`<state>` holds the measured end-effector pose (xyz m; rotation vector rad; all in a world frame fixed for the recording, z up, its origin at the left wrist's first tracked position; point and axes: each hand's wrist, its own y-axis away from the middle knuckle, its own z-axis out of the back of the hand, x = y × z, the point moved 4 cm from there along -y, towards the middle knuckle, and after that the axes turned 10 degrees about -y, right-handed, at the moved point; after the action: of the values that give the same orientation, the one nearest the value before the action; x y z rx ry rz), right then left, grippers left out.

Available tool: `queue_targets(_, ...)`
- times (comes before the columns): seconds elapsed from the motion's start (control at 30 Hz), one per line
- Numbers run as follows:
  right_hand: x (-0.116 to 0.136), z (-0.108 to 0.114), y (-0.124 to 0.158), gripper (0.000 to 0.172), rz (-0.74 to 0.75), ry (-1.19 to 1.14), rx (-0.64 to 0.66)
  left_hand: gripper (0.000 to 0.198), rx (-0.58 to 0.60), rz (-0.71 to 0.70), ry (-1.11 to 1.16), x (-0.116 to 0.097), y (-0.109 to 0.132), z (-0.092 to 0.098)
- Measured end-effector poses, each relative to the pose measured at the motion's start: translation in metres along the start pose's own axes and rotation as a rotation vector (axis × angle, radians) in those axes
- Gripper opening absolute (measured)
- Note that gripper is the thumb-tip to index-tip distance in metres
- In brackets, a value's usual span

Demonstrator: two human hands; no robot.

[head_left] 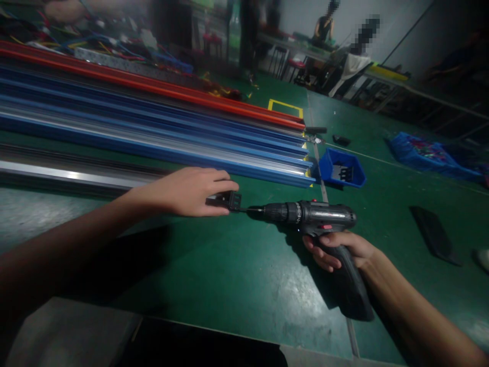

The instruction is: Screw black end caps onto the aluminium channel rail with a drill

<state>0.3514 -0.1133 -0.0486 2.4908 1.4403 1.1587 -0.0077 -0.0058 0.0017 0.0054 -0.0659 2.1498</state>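
Note:
My right hand grips a black cordless drill by its handle, with the chuck pointing left. The thin bit reaches a small black slotted end piece; whether it touches a screw there is too small to tell. Fingers and thumb of my left hand close round that end piece, at the right end of a long grey metal profile. My hand and wrist cover the profile's end, so the joint between the two is hidden.
Several blue profiles and a red one lie side by side behind. A blue bin holds black parts. Farther right are a dark flat object and a larger blue bin. Wires and another person's hand are at upper left.

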Motion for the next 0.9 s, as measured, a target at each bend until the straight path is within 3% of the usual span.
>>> queue_targets(0.9, -0.0002, -0.0047, -0.0034, 0.027, 0.012, -0.016, 0.031, 0.058, -0.001, -0.004, -0.022, 0.0012, 0.0003, -0.0023)
